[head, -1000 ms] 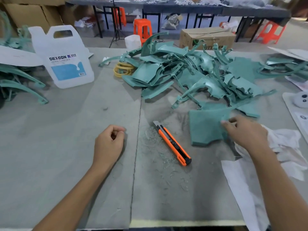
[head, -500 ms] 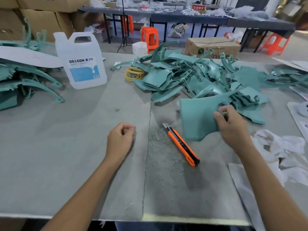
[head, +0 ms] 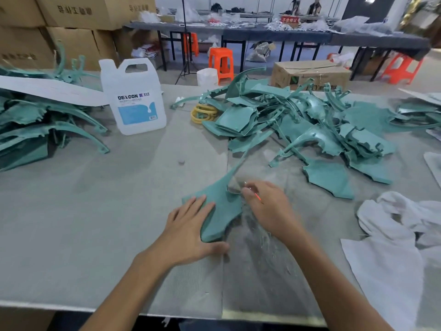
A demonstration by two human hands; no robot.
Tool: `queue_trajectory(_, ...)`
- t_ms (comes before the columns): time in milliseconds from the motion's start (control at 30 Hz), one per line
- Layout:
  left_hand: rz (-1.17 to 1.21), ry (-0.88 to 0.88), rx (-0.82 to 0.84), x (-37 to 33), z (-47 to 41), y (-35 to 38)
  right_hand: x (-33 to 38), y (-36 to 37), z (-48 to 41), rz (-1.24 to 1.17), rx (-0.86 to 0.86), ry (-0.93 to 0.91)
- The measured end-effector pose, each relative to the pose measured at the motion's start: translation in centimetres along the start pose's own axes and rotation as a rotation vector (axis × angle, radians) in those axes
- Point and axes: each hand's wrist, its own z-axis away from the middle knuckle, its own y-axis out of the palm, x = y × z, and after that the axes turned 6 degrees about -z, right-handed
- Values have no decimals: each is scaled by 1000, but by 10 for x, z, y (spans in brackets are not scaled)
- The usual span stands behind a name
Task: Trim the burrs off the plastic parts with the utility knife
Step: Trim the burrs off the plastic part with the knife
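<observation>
A teal plastic part (head: 224, 201) with a long thin tip lies flat on the grey table mat (head: 95, 211) in front of me. My left hand (head: 188, 228) presses on its near left side with straight fingers. My right hand (head: 269, 209) grips the orange utility knife (head: 256, 196), mostly hidden in the fist, with the blade at the part's right edge. A large heap of teal plastic parts (head: 298, 123) lies behind, at the centre right.
A white DEXCON jug (head: 133, 99) stands at the back left, beside another pile of teal parts (head: 35, 123). Yellow rings (head: 202, 113) lie by the heap. White cloths (head: 405, 218) cover the right side. Thin shavings (head: 265, 240) litter the mat under my right wrist.
My right hand brought a teal part to the mat in front of me and picked up the knife. My left hand opened and moved onto the part.
</observation>
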Motion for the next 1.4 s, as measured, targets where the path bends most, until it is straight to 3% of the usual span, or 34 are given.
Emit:
queue_trajectory(67,59,-6,-104,0,5,8,-17,-9,19,189,-80,51)
queue_trajectory(233,191,-42,-326,-4,12,7,-35,-14,52,386,-16,129)
queue_trajectory(467,258,-107,-570,-10,21,0,-28,-10,83,-7,-234,17)
queue_trajectory(700,486,-101,-544,-7,-9,-14,-19,21,93,-163,-236,-88)
queue_trajectory(867,635,-183,-484,-5,-27,-11,-16,29,80,-124,-279,-118)
queue_trajectory(1100,619,-177,-466,-4,-27,-9,-16,32,78,-55,-256,-150)
queue_trajectory(1400,585,-165,-462,-4,-26,-8,-18,32,78,-150,-253,-145)
